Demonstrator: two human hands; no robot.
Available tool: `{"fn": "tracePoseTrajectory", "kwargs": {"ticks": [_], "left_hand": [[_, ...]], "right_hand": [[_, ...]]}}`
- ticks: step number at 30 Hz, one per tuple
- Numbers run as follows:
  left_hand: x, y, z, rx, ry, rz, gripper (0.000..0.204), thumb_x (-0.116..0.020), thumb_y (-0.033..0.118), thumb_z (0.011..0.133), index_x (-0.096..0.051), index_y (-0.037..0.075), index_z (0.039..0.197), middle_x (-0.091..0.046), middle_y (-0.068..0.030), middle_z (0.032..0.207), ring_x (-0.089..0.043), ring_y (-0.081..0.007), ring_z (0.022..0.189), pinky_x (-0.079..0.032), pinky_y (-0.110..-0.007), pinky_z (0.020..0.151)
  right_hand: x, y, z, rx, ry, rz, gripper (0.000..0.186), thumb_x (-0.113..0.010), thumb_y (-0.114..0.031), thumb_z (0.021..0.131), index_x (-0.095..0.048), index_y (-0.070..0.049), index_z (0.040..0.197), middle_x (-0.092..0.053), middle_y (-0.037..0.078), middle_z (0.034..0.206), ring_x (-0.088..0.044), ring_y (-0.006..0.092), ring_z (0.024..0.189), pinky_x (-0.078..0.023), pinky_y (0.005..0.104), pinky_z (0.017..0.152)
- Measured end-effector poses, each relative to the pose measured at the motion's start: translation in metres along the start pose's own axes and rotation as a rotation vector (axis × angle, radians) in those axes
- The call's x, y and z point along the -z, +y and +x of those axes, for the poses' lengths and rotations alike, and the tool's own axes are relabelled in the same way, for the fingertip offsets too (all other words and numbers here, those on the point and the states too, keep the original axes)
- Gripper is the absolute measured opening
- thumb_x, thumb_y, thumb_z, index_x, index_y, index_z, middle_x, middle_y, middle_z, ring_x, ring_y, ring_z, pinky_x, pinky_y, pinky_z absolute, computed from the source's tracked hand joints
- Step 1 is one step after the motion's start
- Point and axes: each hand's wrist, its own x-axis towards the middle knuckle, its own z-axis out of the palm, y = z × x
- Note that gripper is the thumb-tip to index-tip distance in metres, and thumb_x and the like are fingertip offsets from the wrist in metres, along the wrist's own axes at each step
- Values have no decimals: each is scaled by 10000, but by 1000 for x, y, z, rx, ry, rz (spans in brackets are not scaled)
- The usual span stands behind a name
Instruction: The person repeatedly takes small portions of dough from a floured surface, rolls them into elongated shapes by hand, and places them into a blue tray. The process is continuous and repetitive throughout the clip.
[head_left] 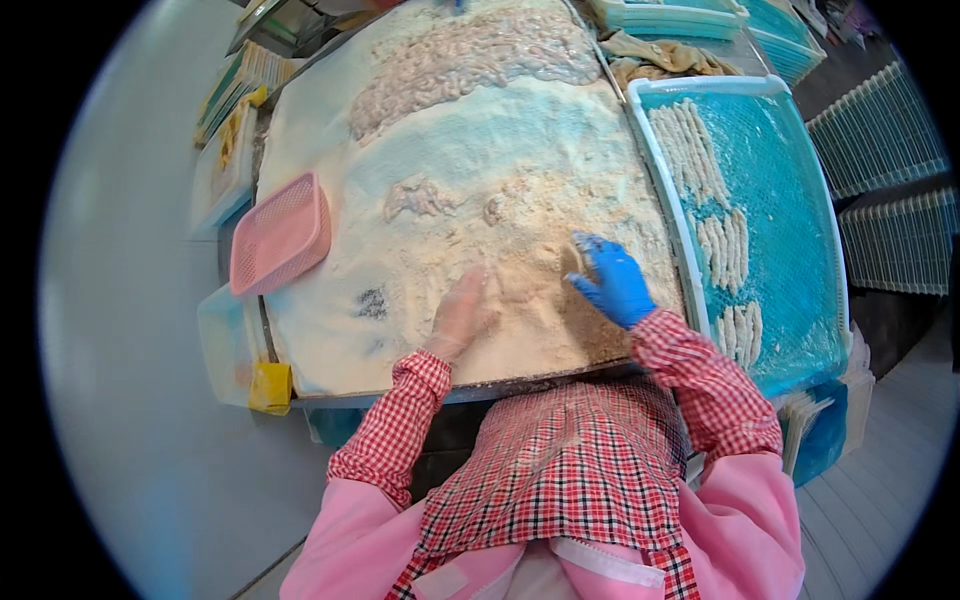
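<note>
1. Nearest the camera is 1 red-checked apron (560, 470), worn over a pink garment (340, 545), with 2 checked sleeves (392, 425).
2. There are 2 hands on the powdered work table (540, 380). The left hand (463, 315) lies with fingers extended at the crumbs.
3. The right hand (613, 280), in 1 blue glove, is spread, thumb apart from the curved fingers, crumbs in the gap.
4. 1 pale crumb-coated heap (517, 288) lies between the 2 hands, on the near part of the table.
5. Beyond it sit 2 small clumps (420, 197); farther off, 1 broad mass of pale pieces (470, 65).
6. 1 blue mesh tray (785, 240) with a white rim, at the right, holds 3 groups of coated strips (690, 155); the exact strip count is unclear.
7. 1 pink basket (281, 235) stands tilted at the table's left, its bottom showing.
</note>
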Motion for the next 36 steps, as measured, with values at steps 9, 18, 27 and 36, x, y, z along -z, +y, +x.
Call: {"fn": "tracePoseTrajectory", "kwargs": {"ticks": [9, 18, 27, 36], "left_hand": [[-16, -3, -4, -34, -88, 163, 371, -643, 161, 765, -611, 106, 1130, -640, -138, 1036, -592, -304, 994, -469, -398, 876], [-8, 14, 20, -316, 135, 271, 266, -569, 119, 781, -610, 91, 1042, -640, -141, 935, -623, -293, 888, -504, -403, 759], [47, -12, 13, 534, -163, 9, 275, -576, 253, 850, -659, 90, 1055, -661, -174, 930, -651, -310, 794, -511, -399, 656], [58, -11, -5, 275, 162, -108, 348, -616, 151, 811, -641, 83, 1150, -635, -147, 1137, -611, -305, 997, -475, -374, 854]], "right_hand": [[-48, -3, 5, 125, -131, -369, 220, -581, -101, 794, -660, -157, 991, -615, 69, 919, -591, 264, 853, -477, 389, 744], [-35, -13, 7, 164, -52, -368, 388, -643, -102, 788, -607, -145, 1172, -618, 80, 1110, -571, 286, 1009, -467, 411, 849], [-17, -14, -7, 104, -23, -228, 355, -660, -151, 779, -615, -112, 1129, -607, 87, 1072, -560, 279, 988, -451, 410, 796], [-99, -36, 18, 524, 107, -232, 243, -567, -117, 827, -631, -87, 1059, -610, 101, 1081, -578, 276, 969, -465, 406, 829]]}}
